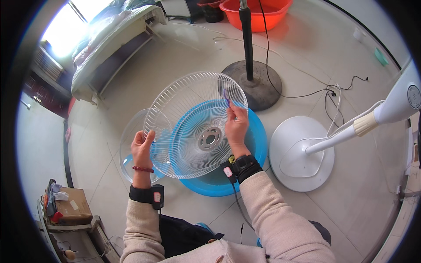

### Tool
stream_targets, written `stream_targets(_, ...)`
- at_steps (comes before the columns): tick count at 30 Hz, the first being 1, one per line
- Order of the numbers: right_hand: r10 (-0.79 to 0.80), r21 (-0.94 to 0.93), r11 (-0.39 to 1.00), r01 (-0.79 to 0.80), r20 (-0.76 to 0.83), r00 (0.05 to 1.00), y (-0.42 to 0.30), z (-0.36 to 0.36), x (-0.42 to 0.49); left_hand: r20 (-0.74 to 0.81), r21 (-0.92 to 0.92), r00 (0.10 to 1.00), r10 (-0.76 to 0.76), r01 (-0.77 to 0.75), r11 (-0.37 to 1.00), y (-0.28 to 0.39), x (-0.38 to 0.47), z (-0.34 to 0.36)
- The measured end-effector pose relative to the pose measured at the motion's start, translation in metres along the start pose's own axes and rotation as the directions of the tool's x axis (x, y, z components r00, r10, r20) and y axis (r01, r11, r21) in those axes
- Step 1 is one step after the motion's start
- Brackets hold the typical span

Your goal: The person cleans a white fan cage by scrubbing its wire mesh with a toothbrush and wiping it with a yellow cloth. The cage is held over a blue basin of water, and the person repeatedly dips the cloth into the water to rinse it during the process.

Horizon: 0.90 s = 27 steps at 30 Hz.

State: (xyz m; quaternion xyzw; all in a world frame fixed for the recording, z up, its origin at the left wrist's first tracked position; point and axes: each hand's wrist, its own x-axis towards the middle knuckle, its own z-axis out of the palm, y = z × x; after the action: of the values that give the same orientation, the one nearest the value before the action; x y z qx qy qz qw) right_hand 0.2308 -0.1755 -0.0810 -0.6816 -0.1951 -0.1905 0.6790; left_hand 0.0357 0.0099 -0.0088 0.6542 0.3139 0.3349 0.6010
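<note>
My left hand (143, 148) grips the left rim of a white wire fan grille (184, 144), thumb up, and holds it tilted over a blue plastic basin (260, 141). In my right hand (236, 121) is a small purple-handled brush (226, 96), held against the grille's upper right part. The brush's bristles are hard to make out. Water seems to stand in the basin below. Behind my left hand, another round fan grille (126, 131) lies on the floor beside the basin, with translucent blue fan blades (161, 164) at it.
A white fan stand (296, 164) is right of the basin, its pole leaning right. Beyond the basin rises a black pole on a dark round base (263, 95). Cables (296, 97) cross the floor. A red tub (273, 19) stands at the back, a bed (108, 49) back left, a cardboard box (74, 207) left.
</note>
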Motion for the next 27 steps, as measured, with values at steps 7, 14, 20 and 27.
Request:
stream_targets(7,-0.244,0.071,0.970,0.233,0.244,0.939,-0.006,0.017,-0.031,-0.015,-0.006,0.999,-0.030,0.030,1.000,0.000,0.004,0.000)
stream_targets(14,0.123,-0.025,0.992,-0.124,-0.056,0.991,0.006,-0.008,-0.003,-0.007,-0.014,1.000,0.017,-0.017,1.000,0.000,0.001,0.002)
stream_targets(20,-0.247,0.053,0.969,0.242,0.140,0.959,-0.011,0.016,-0.036,0.007,0.003,1.000,-0.004,0.004,1.000,0.001,0.005,-0.002)
stream_targets(27,0.136,-0.110,0.984,-0.137,-0.014,0.991,0.013,-0.005,-0.008,-0.013,-0.019,1.000,0.001,-0.001,1.000,-0.003,0.002,-0.001)
